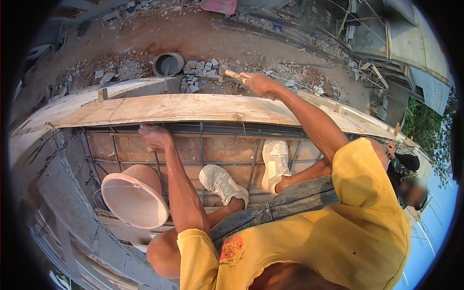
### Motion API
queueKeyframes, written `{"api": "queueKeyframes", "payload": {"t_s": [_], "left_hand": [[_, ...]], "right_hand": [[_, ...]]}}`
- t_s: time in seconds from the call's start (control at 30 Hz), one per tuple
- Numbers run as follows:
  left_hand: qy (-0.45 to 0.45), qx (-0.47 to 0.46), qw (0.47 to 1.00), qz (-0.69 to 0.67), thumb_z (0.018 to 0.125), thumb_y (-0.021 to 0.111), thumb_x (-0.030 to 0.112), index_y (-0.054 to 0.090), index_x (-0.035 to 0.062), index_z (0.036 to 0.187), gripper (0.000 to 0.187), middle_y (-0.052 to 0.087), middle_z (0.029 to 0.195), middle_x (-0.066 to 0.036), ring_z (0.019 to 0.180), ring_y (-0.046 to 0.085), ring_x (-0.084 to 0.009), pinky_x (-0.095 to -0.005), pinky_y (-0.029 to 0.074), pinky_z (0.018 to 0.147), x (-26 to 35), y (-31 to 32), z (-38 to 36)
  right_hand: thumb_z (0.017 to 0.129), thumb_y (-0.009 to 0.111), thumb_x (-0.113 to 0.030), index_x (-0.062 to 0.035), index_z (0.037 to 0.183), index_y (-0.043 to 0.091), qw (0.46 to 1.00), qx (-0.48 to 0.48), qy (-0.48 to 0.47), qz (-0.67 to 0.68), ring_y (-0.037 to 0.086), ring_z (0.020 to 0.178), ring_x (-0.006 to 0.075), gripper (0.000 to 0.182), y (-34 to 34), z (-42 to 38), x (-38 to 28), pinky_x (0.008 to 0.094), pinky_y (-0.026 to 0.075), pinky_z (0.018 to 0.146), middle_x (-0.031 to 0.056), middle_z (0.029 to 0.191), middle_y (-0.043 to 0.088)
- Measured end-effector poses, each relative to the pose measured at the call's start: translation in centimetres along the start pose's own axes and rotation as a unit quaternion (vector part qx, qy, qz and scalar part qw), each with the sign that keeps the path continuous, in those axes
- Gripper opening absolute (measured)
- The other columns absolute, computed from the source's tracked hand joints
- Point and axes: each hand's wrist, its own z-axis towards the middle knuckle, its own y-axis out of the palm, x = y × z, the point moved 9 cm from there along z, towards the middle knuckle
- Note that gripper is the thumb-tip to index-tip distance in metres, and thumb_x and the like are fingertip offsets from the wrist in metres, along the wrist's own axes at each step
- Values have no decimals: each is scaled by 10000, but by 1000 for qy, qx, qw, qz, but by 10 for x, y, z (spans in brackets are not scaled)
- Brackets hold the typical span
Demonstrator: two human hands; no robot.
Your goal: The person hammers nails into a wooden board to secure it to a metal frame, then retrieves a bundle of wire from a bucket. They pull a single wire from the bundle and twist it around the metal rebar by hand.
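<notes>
My right hand (259, 84) is raised over the far side of the board, wrapped round a light wooden handle (236, 76). What sits on the handle's far end does not show clearly. Below the near edge of the plywood board (179, 107), my left hand (155, 137) is closed like a fist, close to the steel bars. Its fingertips are hidden, so I cannot make out what they hold. A rebar grid (201, 150) runs through the trough under my feet. Just below my left hand, a pale bucket (135, 197) with a wire handle lies tilted among the bars.
My shoes (224, 185) stand within the rebar trough. Past the board lies lower ground with rubble (198, 70), a round water-filled container (168, 65) and a pink tub (219, 6). Another person (407, 166) is at the right. Small wooden blocks (102, 94) stick up along the board.
</notes>
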Motion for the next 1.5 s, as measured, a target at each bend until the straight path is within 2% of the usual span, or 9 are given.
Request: {"api": "queueKeyframes", "payload": {"t_s": [0.2,0.37,0.6,0.77,0.97,1.07,1.13,1.4,1.5], "left_hand": [[-54,-8,998,19,1064,308,413,610,53,1018,472,707,868,-205,833,638,-468,-558,355,774,4,-4,-5],[-39,-41,998,6,1064,311,394,606,66,1011,444,712,832,-188,816,648,-450,-540,354,775,18,-17,-7],[-68,-16,996,47,1066,298,388,595,53,1028,449,713,855,-196,843,652,-450,-557,355,825,3,-5,-5],[-22,-49,992,-115,1064,291,376,592,42,1021,451,714,858,-203,853,657,-441,-576,355,805,9,-8,5],[-42,-26,998,33,1064,301,394,578,57,1029,438,705,843,-209,853,643,-457,-558,353,803,8,-10,-7],[-42,-45,998,10,1064,313,380,579,54,1029,422,710,865,-213,860,646,-458,-548,362,822,5,-4,-4],[4,-14,955,-297,1064,323,370,581,50,1034,412,711,873,-222,862,651,-454,-543,378,827,-2,41,7],[-44,-39,998,29,1062,296,369,594,55,1022,435,712,869,-212,875,661,-439,-570,357,821,13,-11,-5],[-30,-64,996,-47,1060,291,379,601,51,1038,452,719,917,-207,880,661,-444,-578,352,823,12,-7,-1]], "right_hand": [[1014,356,-336,-119,1541,325,957,242,128,94,621,1072,440,571,-56,-38,-29,505,461,896,262,1229,624],[1012,405,-312,-106,1519,380,987,-117,112,-13,648,892,319,548,10,-44,7,466,480,820,223,1115,660],[1041,400,-298,-149,1549,332,930,340,89,109,593,723,291,534,-62,-35,11,414,504,719,172,999,664],[1019,427,-359,-128,1534,362,976,-159,144,32,506,1296,367,569,10,-35,-32,426,394,1064,207,1421,532],[1016,402,-337,-111,1513,366,927,321,110,159,592,1156,412,547,-101,-45,-52,501,454,958,251,1255,621],[1005,395,-311,-173,1492,428,985,-83,70,-132,591,1157,414,508,42,-26,10,499,456,985,251,1286,605],[1010,413,-351,-185,1512,407,987,-48,8,-156,548,1236,377,529,11,3,35,468,415,1043,232,1382,545],[1045,405,-330,-154,1561,295,950,298,73,53,661,912,359,556,-71,-32,-1,480,508,797,214,1122,680],[1042,404,-333,-111,1535,347,983,-120,84,-110,580,1162,388,543,28,-43,-11,464,446,1005,250,1371,555]]}}
